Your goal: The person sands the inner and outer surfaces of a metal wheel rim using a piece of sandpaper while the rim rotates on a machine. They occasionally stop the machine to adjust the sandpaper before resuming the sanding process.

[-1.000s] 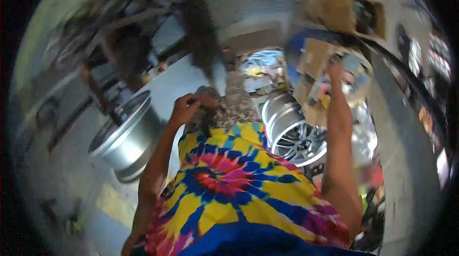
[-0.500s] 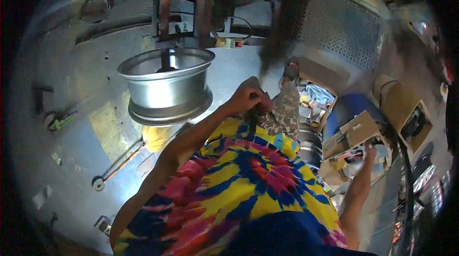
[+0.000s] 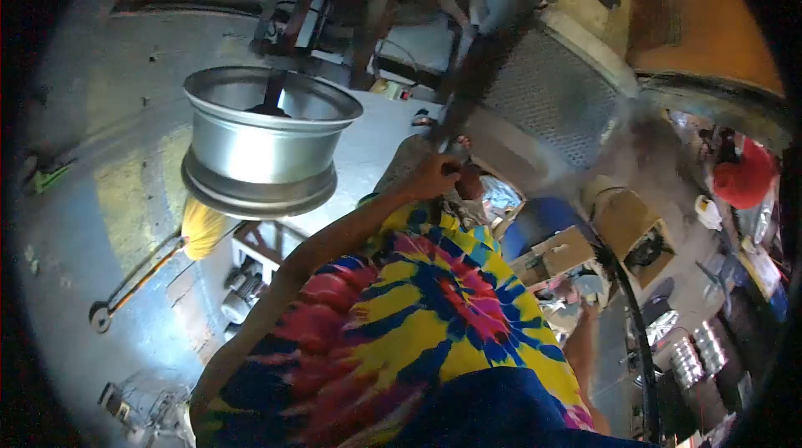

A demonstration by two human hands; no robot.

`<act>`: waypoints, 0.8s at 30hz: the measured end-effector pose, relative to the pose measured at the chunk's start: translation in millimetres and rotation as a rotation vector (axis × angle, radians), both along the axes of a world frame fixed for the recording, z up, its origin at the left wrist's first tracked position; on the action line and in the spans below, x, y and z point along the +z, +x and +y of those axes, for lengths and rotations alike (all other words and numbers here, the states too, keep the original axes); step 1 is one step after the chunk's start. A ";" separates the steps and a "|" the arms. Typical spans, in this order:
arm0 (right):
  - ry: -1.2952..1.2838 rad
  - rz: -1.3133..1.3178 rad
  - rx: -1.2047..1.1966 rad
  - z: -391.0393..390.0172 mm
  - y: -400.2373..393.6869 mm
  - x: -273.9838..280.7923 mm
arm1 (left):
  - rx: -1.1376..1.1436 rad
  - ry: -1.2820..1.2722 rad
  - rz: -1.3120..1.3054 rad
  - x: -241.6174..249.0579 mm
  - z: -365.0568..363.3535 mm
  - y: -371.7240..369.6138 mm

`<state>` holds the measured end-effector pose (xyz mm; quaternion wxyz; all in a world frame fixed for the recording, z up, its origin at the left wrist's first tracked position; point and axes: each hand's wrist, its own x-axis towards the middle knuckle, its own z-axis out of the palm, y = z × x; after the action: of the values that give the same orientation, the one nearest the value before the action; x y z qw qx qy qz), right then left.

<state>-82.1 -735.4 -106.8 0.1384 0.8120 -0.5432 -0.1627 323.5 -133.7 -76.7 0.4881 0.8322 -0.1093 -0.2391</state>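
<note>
A silver wheel rim (image 3: 266,151) stands on a dark shaft, to the left of my arms. In front of my body is my left hand (image 3: 439,176), its fingers curled together. Whatever may be in them is too dark and small to name. My right hand (image 3: 587,311) is low at the right, beside an open cardboard box (image 3: 568,252) with mixed items in it. Its fingers are small and blurred, so their grip cannot be made out.
A dark metal frame (image 3: 380,22) rises behind the rim. Below the rim hangs a yellow cloth-like bundle (image 3: 202,229) near a long rod. To the right are a second cardboard box (image 3: 628,229), a dark vertical pole or hose (image 3: 637,323) and a red object (image 3: 746,174).
The view has turned to the right, so the rim and boxes sit further left. My left hand stays curled before my body, and my right hand is still by the box.
</note>
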 end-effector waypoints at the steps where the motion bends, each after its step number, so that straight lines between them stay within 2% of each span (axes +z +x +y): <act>1: 0.000 -0.005 0.013 15.1 28.9 6.7 | 0.060 -0.062 0.109 1.1 -3.3 4.2; 2: 0.008 -0.024 0.036 34.6 65.3 13.9 | 0.118 -0.126 0.219 1.0 -6.5 11.5; 3: 0.022 -0.049 0.074 57.0 106.2 19.6 | 0.131 -0.157 0.204 7.4 -9.0 23.3; 5: 0.134 -0.156 0.200 104.1 196.2 34.1 | 0.040 -0.030 0.192 24.5 0.3 46.0; 7: 0.436 -0.513 0.404 134.3 254.9 26.0 | 0.101 0.004 0.114 47.7 10.3 66.0; 8: 0.638 -0.486 0.518 130.9 283.5 7.6 | 0.141 0.043 0.049 53.7 10.5 69.3; 9: 1.158 -1.061 0.034 140.7 307.8 -24.5 | 0.151 0.028 0.051 37.0 9.1 70.9; 10: 1.258 -0.980 0.176 195.8 350.7 -3.5 | 0.254 -0.147 0.115 6.4 7.1 74.2; 11: 1.317 -0.789 0.275 227.4 391.4 12.4 | 0.359 -0.319 0.176 -9.4 5.4 80.4; 12: 1.369 -0.588 0.370 255.4 429.0 26.8 | 0.381 -0.320 0.167 -2.1 5.2 90.1; 14: 1.466 -0.524 0.487 329.8 496.2 65.6 | 0.544 -0.442 0.388 21.2 9.8 104.0; 15: 1.496 -0.493 0.521 352.0 518.9 71.5 | 0.593 -0.438 0.376 14.2 5.7 105.3; 17: 1.647 -0.412 0.617 383.1 564.5 73.9 | 0.867 -0.753 0.363 -5.3 -10.6 114.6; 21: 1.894 -0.388 0.781 405.1 609.6 63.9 | 1.035 -0.632 0.265 41.4 -21.9 123.6; 23: 1.840 -0.336 1.052 413.3 628.1 61.0 | 1.021 -0.014 0.114 59.1 -28.4 127.1; 24: 1.859 -0.306 1.074 417.4 634.7 60.2 | 1.077 -0.165 0.100 67.1 -30.7 127.5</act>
<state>552.6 -318.0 -46.6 -0.5471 0.7425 0.2075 -0.3260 451.1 -164.3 -9.5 0.6098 0.7171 0.3372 0.0150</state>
